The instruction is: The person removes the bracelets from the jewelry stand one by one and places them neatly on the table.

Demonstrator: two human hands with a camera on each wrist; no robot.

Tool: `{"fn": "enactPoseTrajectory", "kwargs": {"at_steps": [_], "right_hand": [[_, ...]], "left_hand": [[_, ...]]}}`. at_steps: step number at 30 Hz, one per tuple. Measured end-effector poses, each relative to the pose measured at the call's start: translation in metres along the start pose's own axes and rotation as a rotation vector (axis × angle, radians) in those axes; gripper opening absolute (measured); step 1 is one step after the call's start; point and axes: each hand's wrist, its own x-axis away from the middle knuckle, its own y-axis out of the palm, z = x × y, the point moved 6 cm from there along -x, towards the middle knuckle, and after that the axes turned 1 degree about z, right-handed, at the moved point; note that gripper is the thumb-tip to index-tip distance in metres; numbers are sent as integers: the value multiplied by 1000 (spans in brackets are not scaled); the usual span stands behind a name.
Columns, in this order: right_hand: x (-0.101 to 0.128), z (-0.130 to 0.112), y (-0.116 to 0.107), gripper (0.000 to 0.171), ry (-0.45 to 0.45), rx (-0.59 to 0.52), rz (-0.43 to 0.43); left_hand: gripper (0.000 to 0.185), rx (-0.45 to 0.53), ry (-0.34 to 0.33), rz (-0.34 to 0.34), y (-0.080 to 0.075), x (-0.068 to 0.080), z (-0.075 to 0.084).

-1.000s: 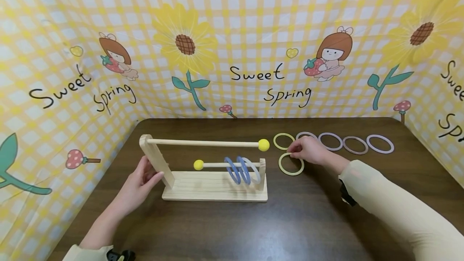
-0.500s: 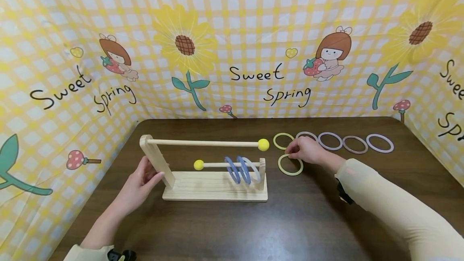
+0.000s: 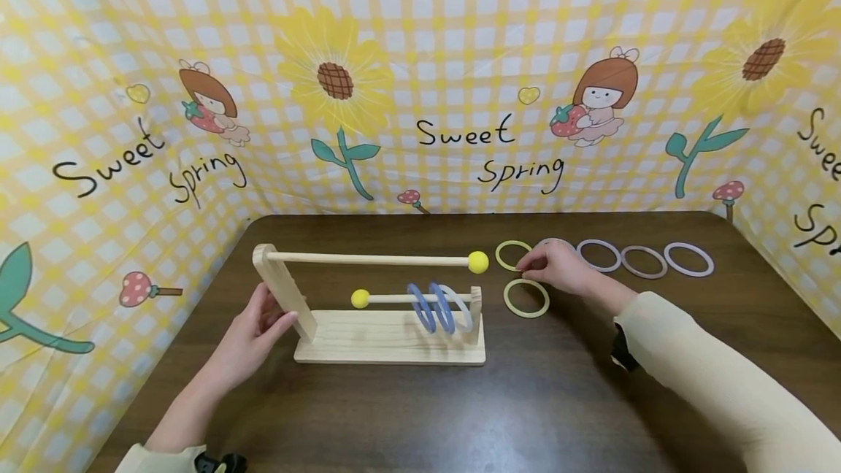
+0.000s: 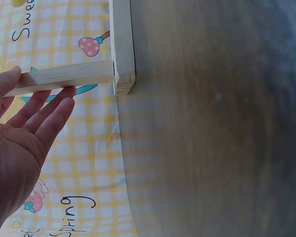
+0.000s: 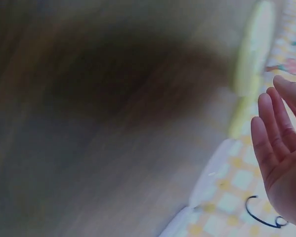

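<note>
Dark wood-grain table (image 3: 394, 422). Pale, smooth wooden stand (image 3: 368, 352); left hand (image 3: 248, 334) pinches tall upright (image 3: 285, 285), thumb opposite fingers. Right hand (image 3: 563, 270): fingers loosely bent, nothing held, now eased off nearer yellow ring (image 3: 526, 315). Ring lies flat right of stand, apparently released in place. Slim blue rings (image 3: 430, 328) hang on lower rod (image 3: 394, 299).

Yellow-and-white checked cloth (image 3: 420, 42), dark brown tabletop (image 3: 525, 400).
Pale wood stand (image 3: 388, 350), yellow balls (image 3: 478, 263), blue rings (image 3: 431, 330); near the tabletop's far edge, yellow rings (image 3: 497, 254), lilac rings (image 3: 666, 254).
</note>
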Motion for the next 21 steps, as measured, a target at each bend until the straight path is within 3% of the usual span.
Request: {"fn": "enactPoseTrajectory", "kwargs": {"at_steps": [8, 13, 21], "right_hand": [[25, -39, -23, 17, 49, -170, 120], [43, -67, -31, 19, 26, -283, 131], [64, -104, -30, 19, -46, -348, 183]], "left_hand": [[41, 16, 7, -2, 1, -2, 4], [43, 23, 13, 2, 1, -3, 6], [43, 32, 12, 8, 1, -1, 6]]}}
